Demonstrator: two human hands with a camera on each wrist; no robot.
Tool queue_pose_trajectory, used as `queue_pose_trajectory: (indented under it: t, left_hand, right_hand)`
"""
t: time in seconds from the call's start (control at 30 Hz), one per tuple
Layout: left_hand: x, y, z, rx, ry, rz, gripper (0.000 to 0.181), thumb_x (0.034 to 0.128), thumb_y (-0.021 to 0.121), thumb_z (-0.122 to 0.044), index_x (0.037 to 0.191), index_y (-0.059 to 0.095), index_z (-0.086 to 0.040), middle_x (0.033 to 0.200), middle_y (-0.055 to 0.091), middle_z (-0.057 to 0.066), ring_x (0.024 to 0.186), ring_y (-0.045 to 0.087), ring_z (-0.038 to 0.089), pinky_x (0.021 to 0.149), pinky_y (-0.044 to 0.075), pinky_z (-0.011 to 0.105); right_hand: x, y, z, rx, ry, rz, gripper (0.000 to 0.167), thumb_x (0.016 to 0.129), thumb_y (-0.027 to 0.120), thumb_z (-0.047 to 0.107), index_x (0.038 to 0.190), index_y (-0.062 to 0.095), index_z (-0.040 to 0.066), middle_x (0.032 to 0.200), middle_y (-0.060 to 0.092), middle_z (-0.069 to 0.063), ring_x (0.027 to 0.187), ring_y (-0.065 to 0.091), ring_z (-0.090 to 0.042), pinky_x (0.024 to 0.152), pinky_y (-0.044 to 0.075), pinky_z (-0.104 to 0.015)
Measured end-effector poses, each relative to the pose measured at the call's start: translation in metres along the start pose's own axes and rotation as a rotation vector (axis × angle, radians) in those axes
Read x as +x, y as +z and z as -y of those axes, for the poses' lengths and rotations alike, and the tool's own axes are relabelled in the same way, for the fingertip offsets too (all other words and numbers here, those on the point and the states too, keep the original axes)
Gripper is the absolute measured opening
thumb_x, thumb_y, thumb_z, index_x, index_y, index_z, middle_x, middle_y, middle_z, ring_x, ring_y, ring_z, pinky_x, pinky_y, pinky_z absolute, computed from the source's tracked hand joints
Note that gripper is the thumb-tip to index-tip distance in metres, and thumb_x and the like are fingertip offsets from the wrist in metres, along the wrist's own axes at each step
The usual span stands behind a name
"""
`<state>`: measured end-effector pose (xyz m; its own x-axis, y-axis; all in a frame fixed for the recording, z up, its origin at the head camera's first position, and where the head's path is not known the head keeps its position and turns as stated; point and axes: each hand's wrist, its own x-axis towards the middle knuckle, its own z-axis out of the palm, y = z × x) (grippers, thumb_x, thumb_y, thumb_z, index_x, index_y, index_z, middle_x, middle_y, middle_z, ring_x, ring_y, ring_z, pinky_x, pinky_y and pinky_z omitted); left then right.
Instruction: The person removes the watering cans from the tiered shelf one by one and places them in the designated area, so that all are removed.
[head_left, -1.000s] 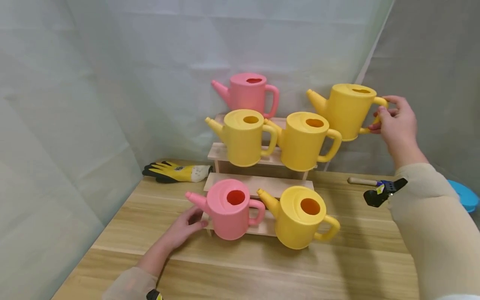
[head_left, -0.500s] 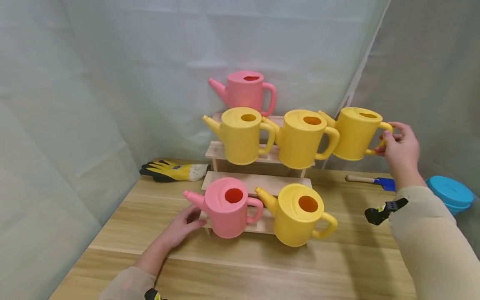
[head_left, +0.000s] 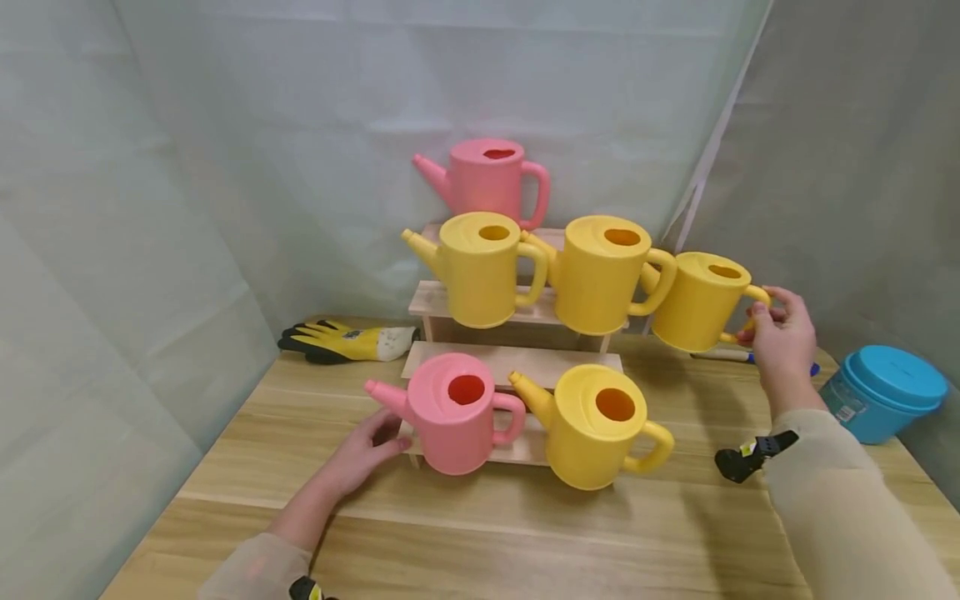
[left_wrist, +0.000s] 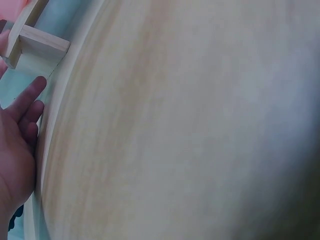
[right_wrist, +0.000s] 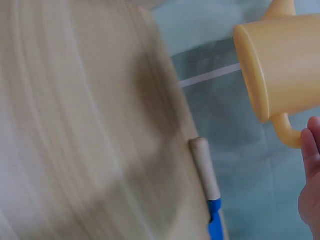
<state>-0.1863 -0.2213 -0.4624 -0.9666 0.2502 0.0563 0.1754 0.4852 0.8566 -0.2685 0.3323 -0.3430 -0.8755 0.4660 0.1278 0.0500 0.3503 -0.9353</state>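
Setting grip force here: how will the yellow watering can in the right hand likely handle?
The yellow watering can is probably stiff; its walls and looped handle look like moulded plastic. Likely light for its size, since the right hand alone holds it. Gripped at one side, its body may tilt downward if the grip loosens.

A yellow watering can point(head_left: 697, 304) hangs by its looped handle in the person's right hand point(head_left: 782, 342), off to the right of the stand point(head_left: 517, 364). It's roughly upright, with an oval opening in its top, its spout pointing left and partly hidden. The stand itself is pale wood, its plank shelves stepping up toward the back. The left hand point(head_left: 367, 454) touches the left end of its lowest plank.
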Motion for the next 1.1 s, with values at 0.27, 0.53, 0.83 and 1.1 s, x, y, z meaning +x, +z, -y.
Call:
queue_pose_trajectory:
  t: [0.27, 0.53, 0.83, 1.1]
  left_hand:
    - [0.001, 0.0, 0.0, -0.01, 0.001, 0.001, 0.055, 0.0892, 0.062, -0.037, 0.139, 0.042, -0.023, 0.14, 0.045, 0.011, 0.128, 0.04, 0.034, 0.103, 0.03, 0.057]
    - [-0.004, -0.001, -0.016, -0.031, -0.007, 0.016, 0.058, 0.0903, 0.062, -0.031, 0.141, 0.039, -0.016, 0.141, 0.042, 0.016, 0.128, 0.038, 0.037, 0.103, 0.03, 0.056]
    - [0.001, 0.0, -0.001, -0.026, -0.024, 0.005, 0.059, 0.0882, 0.063, -0.039, 0.141, 0.039, -0.025, 0.143, 0.041, 0.009, 0.13, 0.037, 0.034, 0.104, 0.029, 0.056]
    - [0.001, 0.0, 0.0, -0.017, 0.012, 0.002, 0.057, 0.0889, 0.062, -0.036, 0.14, 0.041, -0.023, 0.142, 0.042, 0.011, 0.129, 0.038, 0.035, 0.103, 0.029, 0.056]
  right_hand:
    - [-0.012, 0.005, -0.02, 0.19, 0.033, 0.029, 0.038, 0.097, 0.047, 0.024, 0.135, 0.044, 0.024, 0.098, 0.044, 0.003, 0.064, 0.056, -0.006, 0.06, 0.051, -0.013]
    - [-0.018, 0.013, -0.039, 0.285, 0.055, 0.034, 0.031, 0.096, 0.051, 0.019, 0.127, 0.049, 0.022, 0.097, 0.045, -0.001, 0.059, 0.058, -0.004, 0.057, 0.051, -0.014]
    - [-0.025, 0.017, -0.052, 0.277, 0.061, 0.05, 0.032, 0.096, 0.049, 0.018, 0.128, 0.047, 0.021, 0.097, 0.044, -0.001, 0.062, 0.057, -0.004, 0.059, 0.051, -0.014]
    - [-0.029, 0.02, -0.065, 0.351, 0.032, 0.074, 0.025, 0.096, 0.051, 0.014, 0.119, 0.05, 0.024, 0.095, 0.042, -0.002, 0.06, 0.058, -0.005, 0.058, 0.052, -0.015]
